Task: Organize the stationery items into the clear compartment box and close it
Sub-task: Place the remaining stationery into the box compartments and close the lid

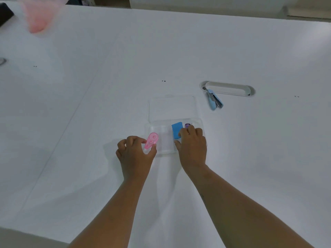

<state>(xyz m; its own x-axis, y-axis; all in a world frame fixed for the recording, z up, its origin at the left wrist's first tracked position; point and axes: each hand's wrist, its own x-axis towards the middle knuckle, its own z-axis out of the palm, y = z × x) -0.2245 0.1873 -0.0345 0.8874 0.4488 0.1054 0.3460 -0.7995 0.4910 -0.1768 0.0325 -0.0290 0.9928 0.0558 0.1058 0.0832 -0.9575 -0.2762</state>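
Observation:
A clear compartment box (pixel 166 145) lies open on the white table, its lid (pixel 172 108) folded back flat behind it. My left hand (pixel 134 154) pinches a pink correction-tape dispenser (pixel 151 140) at the box's left end. A blue rectangular item (pixel 176 130) sits in a right-hand compartment, with a small purple item (pixel 187 125) just beyond it. My right hand (pixel 192 145) rests over the box's right side, fingers curled on the blue item's near edge. A light-blue stapler (pixel 214 100) lies on the table, far right of the box.
An oval cable slot (pixel 231 88) is set into the white table (pixel 107 86) just behind the stapler. A blurred pink object (pixel 37 17) sits at the far left corner, beside something dark at the edge.

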